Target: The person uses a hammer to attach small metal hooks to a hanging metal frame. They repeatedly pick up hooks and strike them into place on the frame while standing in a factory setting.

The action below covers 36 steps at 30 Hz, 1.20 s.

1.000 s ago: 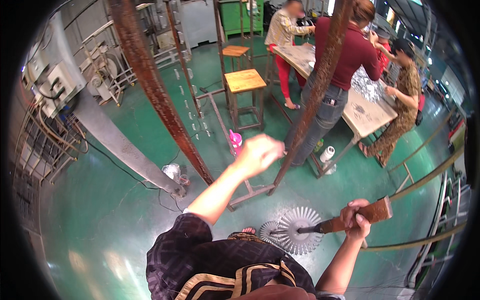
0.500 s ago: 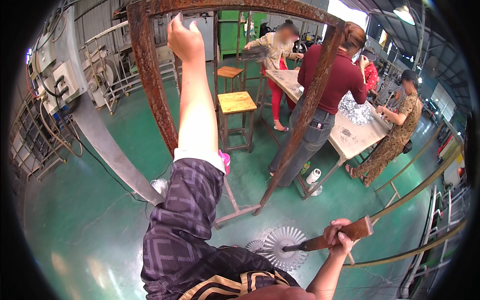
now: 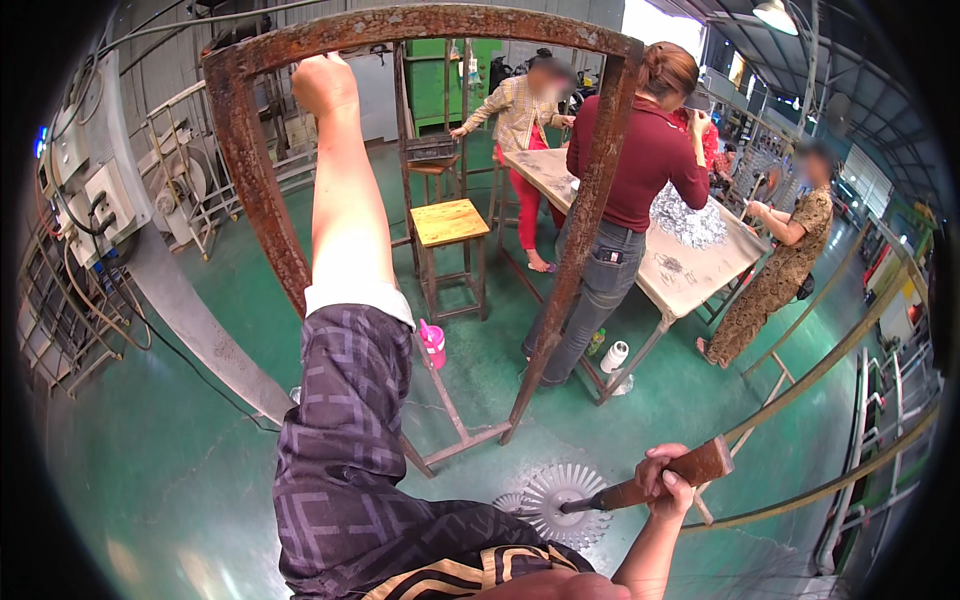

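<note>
My left arm reaches up through a rusty metal frame (image 3: 420, 22). At its top bar my left hand (image 3: 325, 84) is closed, fingertips up against the bar; whatever they may hold is hidden. Low on the right, my right hand (image 3: 664, 480) wraps round the brown wooden handle of a tool (image 3: 706, 460) with a dark metal shaft. That shaft slants left to the middle of a slotted metal disc (image 3: 548, 492); I cannot tell whether they touch. A smaller toothed disc (image 3: 510, 503) shows beside it.
Several people stand round a worktable (image 3: 660, 272) heaped with small silvery parts (image 3: 692, 220). A wooden-topped stool (image 3: 449, 222) and a pink cup (image 3: 432, 343) stand beyond the frame. A machine with cables (image 3: 105, 205) is at left; curved metal rails (image 3: 840, 355) run at right.
The view has shifted, so the frame and table sit further left. My left fingers, raised and pinching before, are now folded at the bar. My right hand keeps its grip on the tool.
</note>
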Tool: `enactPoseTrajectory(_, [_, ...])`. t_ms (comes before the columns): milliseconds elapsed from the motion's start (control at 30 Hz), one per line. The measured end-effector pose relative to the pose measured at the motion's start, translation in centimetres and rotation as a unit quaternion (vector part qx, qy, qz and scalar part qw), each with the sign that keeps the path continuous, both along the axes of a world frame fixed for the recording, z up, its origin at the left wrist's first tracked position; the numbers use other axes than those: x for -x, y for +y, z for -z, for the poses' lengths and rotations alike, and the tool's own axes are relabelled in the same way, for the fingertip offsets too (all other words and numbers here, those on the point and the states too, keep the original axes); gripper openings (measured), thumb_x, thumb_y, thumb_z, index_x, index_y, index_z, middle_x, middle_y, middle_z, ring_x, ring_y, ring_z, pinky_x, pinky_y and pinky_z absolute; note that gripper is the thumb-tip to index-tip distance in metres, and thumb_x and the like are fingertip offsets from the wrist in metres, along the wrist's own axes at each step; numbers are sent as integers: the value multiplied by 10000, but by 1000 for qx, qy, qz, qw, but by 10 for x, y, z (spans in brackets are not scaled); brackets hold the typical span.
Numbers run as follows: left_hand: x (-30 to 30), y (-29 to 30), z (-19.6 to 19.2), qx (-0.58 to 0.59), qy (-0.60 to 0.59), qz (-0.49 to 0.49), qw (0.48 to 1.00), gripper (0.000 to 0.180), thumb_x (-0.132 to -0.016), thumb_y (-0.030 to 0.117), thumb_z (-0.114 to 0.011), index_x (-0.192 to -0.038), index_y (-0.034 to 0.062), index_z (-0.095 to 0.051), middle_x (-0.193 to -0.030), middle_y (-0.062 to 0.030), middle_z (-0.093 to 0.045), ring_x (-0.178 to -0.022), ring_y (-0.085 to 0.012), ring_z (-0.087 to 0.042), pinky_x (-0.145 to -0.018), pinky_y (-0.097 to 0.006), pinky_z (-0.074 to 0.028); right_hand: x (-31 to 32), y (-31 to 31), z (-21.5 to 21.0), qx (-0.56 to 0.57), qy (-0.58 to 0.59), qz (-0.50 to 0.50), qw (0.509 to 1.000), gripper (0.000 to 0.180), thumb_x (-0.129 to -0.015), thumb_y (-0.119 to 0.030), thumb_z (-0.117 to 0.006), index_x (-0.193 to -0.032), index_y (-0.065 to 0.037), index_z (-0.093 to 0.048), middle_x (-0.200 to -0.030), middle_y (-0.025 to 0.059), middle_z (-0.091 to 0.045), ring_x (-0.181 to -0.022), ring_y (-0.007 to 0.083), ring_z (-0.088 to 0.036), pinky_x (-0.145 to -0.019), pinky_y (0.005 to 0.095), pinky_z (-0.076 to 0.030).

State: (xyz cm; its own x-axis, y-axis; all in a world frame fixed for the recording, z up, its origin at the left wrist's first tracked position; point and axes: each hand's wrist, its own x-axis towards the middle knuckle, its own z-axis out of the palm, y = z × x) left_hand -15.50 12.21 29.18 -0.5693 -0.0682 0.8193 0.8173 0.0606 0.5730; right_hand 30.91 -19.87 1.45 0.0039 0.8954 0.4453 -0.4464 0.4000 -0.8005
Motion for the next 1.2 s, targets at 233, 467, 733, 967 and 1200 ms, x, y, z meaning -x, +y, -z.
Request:
enactPoseTrajectory(233, [-10, -5, -1, -51, 41, 91, 994, 200, -747, 203, -627, -731, 9, -671, -713, -160, -641, -694, -307, -632, -668, -367, -498, -2, -2, 1, 0, 0, 13, 1000, 400, -705, -209, -555, -932, 120, -522, -451, 28, -417, -377, 86, -349, -406, 238, -291])
enactPoseTrajectory(467, [-18, -3, 26, -83, -29, 395, 915, 169, -773, 166, -636, -881, 43, -677, -702, -29, -673, -558, -59, -570, -561, -231, -457, -3, -2, -1, 15, -11, 23, 1000, 411, -697, -223, -546, -939, 108, -527, -453, 17, -410, -381, 82, -346, -424, 234, -290])
enactPoseTrajectory(733, [-69, -65, 80, -19, -89, 563, 822, 214, -834, 118, -579, -997, -15, -621, -747, -54, -646, -504, -21, -424, -447, -168, -333, -7, -2, 0, -4, -33, 2, 999, 406, -724, -233, -521, -967, 91, -520, -444, 15, -391, -363, 76, -312, -399, 239, -275])
enactPoseTrajectory(967, [-114, -109, 156, 88, -137, 679, 716, 240, -845, 152, -581, -1028, -2, -604, -742, -30, -620, -523, -24, -397, -470, -153, -311, -8, 0, 2, -16, -51, -16, 998, 409, -735, -249, -513, -987, 73, -510, -442, 19, -390, -354, 83, -292, -389, 249, -256])
enactPoseTrajectory(1200, [-157, -155, 257, 208, -170, 785, 558, 205, -833, 65, -548, -1005, -33, -600, -752, -51, -618, -541, -38, -433, -514, -169, -371, -4, -1, 0, 17, -34, -8, 999, 475, -702, -265, -536, -990, 112, -526, -456, 7, -386, -382, 73, -322, -414, 226, -280])
